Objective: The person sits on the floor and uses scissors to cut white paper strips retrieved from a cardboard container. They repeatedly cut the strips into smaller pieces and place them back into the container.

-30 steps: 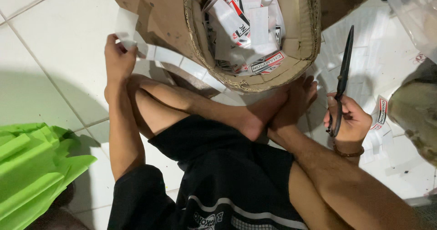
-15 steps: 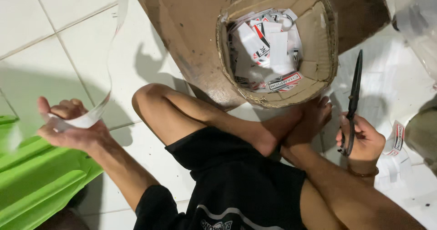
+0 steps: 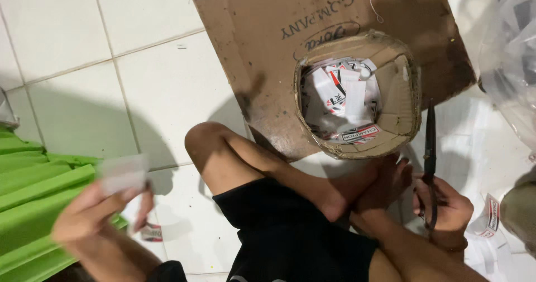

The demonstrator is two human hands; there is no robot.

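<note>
My left hand point(image 3: 97, 212) is low at the left, blurred, pinching a white paper strip point(image 3: 124, 173) above the green plastic sheet point(image 3: 33, 195). My right hand point(image 3: 446, 206) rests by my crossed feet at the right, closed on black scissors point(image 3: 430, 153) that point up and away from me. Between them, beyond my bent knee, a round cardboard container point(image 3: 357, 100) holds several white, red and black printed paper pieces. It sits on a flat brown cardboard sheet point(image 3: 268, 53).
White floor tiles point(image 3: 145, 87) spread at the left and middle. A small printed scrap point(image 3: 152, 233) lies on the floor near my left hand. A clear plastic bag point(image 3: 513, 53) is at the right edge, with printed white sheets point(image 3: 491, 215) below it.
My left hand swung from beside the cardboard container out to the left and down toward the green sheet, carrying the white strip. The right hand with the scissors stayed put.
</note>
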